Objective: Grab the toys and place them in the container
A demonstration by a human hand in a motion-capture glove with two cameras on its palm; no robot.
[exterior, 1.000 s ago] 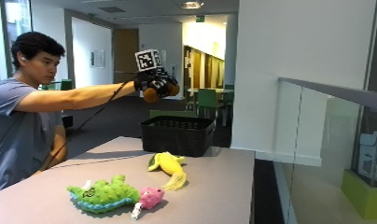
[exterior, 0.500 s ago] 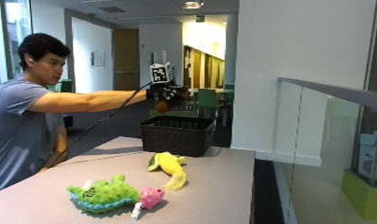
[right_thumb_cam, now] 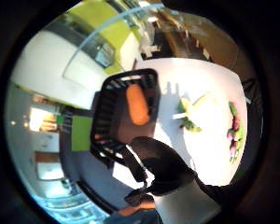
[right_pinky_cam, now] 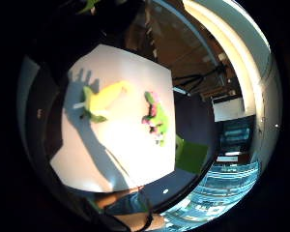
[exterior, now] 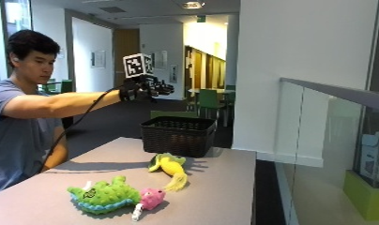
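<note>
The gloved right hand is hovering high above the black basket, arm stretched out, fingers spread and relaxed, carrying nothing. In the thumb side palm view an orange toy is lying inside the basket, so one piece appears to be dealt with already, and the hand looks free for the next pick.

Two toys are waiting on the grey table. The yellow plush with green fins is lying just in front of the basket, its long yellow tail trailing toward the near edge. The green bumpy plush is resting nearer the person, with a small pink toy touching its end; whether the pink piece is attached or separate cannot be told from here. The little finger side palm view is showing the same pair well apart on the tabletop, the yellow one and the green and pink one.

To do the coming step well, I would be lowering the hand toward the yellow plush first, since it is lying closest to the basket, and closing around its thick body rather than the floppy tail, which would likely dangle and catch the rim. Lifting clear of the basket wall before letting go should keep the toy from snagging.
</note>
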